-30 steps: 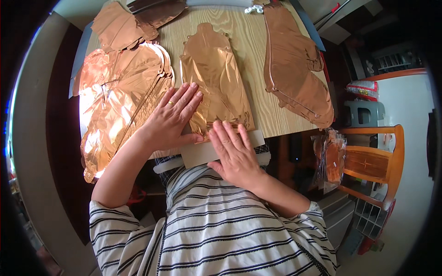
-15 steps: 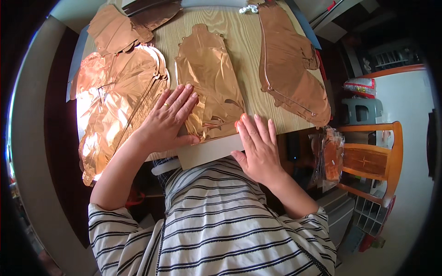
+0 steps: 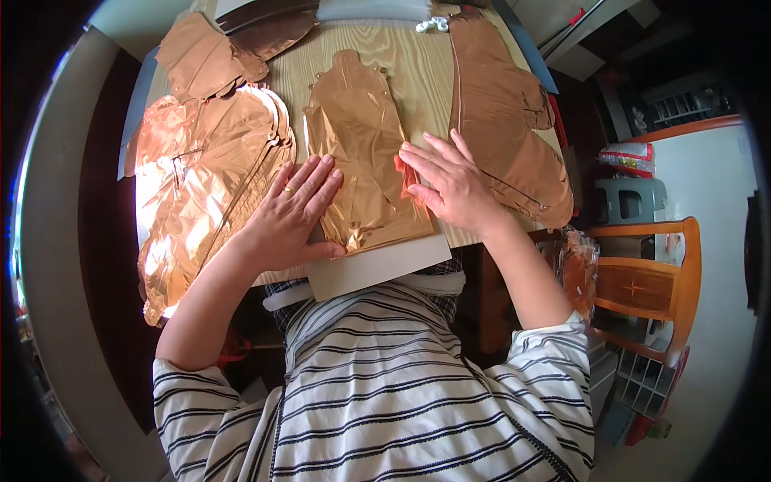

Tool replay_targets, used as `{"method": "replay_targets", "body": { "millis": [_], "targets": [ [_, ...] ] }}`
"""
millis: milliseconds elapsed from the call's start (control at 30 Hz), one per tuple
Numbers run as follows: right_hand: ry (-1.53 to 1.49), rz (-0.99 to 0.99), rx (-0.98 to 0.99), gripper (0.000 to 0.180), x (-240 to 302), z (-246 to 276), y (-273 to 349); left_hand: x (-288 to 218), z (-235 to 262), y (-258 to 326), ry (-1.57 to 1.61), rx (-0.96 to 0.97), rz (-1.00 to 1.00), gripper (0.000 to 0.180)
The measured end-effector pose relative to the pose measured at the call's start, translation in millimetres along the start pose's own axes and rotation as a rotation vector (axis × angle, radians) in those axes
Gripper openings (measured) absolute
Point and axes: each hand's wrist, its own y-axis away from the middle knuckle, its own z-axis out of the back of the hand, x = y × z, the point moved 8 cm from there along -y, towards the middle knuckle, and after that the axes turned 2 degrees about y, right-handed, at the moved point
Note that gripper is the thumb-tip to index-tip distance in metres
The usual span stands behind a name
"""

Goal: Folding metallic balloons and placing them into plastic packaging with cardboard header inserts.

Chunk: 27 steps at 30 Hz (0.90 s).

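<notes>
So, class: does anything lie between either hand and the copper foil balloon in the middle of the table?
Nothing visible does. The left hand and the right hand both rest flat, directly on the flattened copper foil balloon, which lies partly on a pale card at the table's near edge.

Red-white bag [image 3: 634, 158] far right, above stool [image 3: 633, 199].

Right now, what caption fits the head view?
Both hands, left hand and right hand, press flat a deflated copper foil balloon on a light wooden table.
</notes>
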Motion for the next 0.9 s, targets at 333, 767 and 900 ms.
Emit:
{"method": "replay_targets", "body": {
  "millis": [333, 767, 900],
  "targets": [
    [-0.039, 0.091, 0.318, 0.107, -12, -5, -2, 1, 0, 0, 0.017, 0.002, 0.008, 0.106],
    [-0.191, -0.012, 0.325, 0.105, -8, 6, -10, 1, 2, 1, 0.014, -0.030, -0.004, 0.106],
    [-0.107, 0.101, 0.230, 0.091, 23, -7, -18, 1, 2, 1, 0.012, -0.034, -0.004, 0.106]
  ]
}}
